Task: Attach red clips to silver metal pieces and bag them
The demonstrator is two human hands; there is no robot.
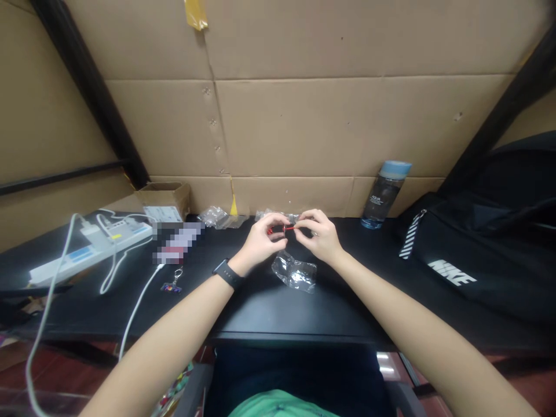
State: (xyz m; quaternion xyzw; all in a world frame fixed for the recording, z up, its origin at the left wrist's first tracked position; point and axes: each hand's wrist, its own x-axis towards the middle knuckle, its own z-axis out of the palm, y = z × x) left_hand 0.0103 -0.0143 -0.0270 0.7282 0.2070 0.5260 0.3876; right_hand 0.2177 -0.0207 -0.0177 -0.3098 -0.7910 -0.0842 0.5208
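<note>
Both hands meet over the black tabletop point(278, 313), holding a thin red cord-like thing point(290, 228) between them. My left hand point(261, 242), with a dark watch point(230, 274) on its wrist, is closed around a bunched red part, mostly hidden by the fingers. A small round bit shows where the red strand leaves those fingers. My right hand point(320, 237) pinches the strand's other end between thumb and fingertips. Just below the hands lies a crumpled clear plastic bag point(296, 273).
More clear plastic wrappers point(214, 216) lie along the cardboard wall point(286, 127). On the left are a cardboard box point(167, 197), a white power strip point(93, 249), a cable point(139, 304) and a keychain point(171, 286). Rightward stand a water bottle point(382, 200) and a black bag point(490, 249).
</note>
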